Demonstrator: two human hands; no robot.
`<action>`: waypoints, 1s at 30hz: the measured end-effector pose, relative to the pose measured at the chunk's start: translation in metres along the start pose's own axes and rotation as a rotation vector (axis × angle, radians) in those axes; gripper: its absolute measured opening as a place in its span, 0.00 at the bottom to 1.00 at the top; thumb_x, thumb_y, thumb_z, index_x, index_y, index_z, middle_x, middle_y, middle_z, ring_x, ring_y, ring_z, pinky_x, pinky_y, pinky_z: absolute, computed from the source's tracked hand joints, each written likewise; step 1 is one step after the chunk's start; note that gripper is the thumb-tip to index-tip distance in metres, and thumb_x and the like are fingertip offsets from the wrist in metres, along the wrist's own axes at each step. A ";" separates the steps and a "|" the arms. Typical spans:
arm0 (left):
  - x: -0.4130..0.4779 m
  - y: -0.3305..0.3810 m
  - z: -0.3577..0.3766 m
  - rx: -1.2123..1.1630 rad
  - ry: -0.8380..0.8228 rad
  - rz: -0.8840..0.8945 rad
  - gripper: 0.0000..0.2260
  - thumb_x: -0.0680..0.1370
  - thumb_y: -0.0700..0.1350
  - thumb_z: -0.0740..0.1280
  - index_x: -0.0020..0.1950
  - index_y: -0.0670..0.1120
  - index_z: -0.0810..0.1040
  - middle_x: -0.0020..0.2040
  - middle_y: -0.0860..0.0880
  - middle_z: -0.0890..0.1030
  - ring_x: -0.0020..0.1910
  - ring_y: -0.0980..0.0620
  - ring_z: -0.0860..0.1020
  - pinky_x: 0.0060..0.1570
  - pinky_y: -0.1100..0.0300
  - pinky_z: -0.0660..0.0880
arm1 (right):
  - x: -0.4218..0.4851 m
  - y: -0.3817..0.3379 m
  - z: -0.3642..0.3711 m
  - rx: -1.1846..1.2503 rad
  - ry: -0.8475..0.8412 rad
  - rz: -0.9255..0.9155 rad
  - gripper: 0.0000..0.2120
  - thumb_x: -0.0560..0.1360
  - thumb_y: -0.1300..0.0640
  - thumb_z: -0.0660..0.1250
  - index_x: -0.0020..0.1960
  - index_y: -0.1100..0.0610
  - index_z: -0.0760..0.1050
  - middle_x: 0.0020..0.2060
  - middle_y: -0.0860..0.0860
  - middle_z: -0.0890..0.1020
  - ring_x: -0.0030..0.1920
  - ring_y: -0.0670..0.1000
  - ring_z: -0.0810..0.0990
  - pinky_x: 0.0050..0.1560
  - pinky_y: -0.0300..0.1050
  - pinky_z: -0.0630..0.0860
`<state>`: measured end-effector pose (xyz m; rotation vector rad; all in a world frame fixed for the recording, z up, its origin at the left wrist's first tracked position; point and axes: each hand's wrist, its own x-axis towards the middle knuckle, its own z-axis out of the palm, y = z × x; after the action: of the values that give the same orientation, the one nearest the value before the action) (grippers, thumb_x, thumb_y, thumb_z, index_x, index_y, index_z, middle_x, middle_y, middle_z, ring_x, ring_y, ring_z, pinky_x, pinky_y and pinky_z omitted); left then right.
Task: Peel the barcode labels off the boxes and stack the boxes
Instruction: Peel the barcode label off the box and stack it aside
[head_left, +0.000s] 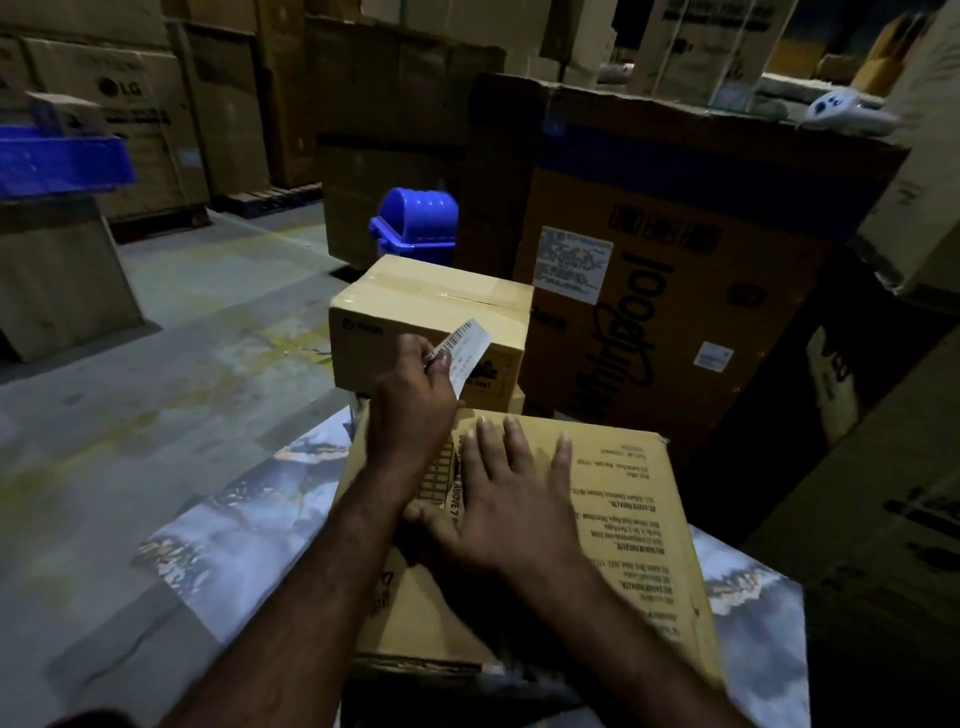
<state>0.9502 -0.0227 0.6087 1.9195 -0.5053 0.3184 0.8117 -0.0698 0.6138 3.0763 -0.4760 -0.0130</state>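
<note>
A brown cardboard box (623, 519) with black print lies in front of me on a marbled table (223, 545). My right hand (509, 499) rests flat on its top, fingers spread. My left hand (410, 400) is raised above the box's far left corner and pinches a white barcode label (467, 348), which hangs free in the air. Behind it stands a smaller taped cardboard box (415, 306), stacked on something hidden below it.
A large Whirlpool carton (675, 291) with white stickers stands at the right, and a dark carton (852, 415) stands beside it. A blue bin (415, 223) sits behind the small box. More cartons line the back wall. A blue crate (57, 161) rests at the far left above bare concrete floor.
</note>
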 end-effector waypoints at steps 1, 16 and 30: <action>0.001 0.000 -0.002 0.005 0.005 0.001 0.08 0.82 0.47 0.62 0.56 0.44 0.71 0.55 0.41 0.82 0.49 0.43 0.82 0.35 0.61 0.73 | 0.011 -0.001 0.000 -0.002 -0.008 0.000 0.55 0.63 0.22 0.26 0.80 0.54 0.41 0.79 0.51 0.41 0.78 0.53 0.33 0.68 0.71 0.29; 0.000 0.002 0.001 -0.060 -0.177 -0.046 0.07 0.82 0.48 0.62 0.58 0.47 0.69 0.58 0.41 0.79 0.39 0.50 0.84 0.30 0.60 0.81 | -0.069 0.023 0.008 0.004 -0.009 0.106 0.50 0.70 0.21 0.38 0.76 0.55 0.64 0.76 0.53 0.63 0.76 0.57 0.63 0.67 0.76 0.50; -0.013 -0.002 -0.011 -0.045 -0.116 -0.021 0.07 0.82 0.53 0.60 0.57 0.52 0.67 0.53 0.43 0.81 0.42 0.46 0.84 0.36 0.46 0.83 | -0.074 0.000 0.013 0.026 -0.056 -0.142 0.44 0.72 0.23 0.42 0.75 0.50 0.65 0.76 0.48 0.65 0.75 0.50 0.63 0.70 0.65 0.63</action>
<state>0.9400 -0.0098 0.6060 1.9061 -0.5641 0.1814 0.7409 -0.0482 0.6014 3.1351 -0.2611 -0.0964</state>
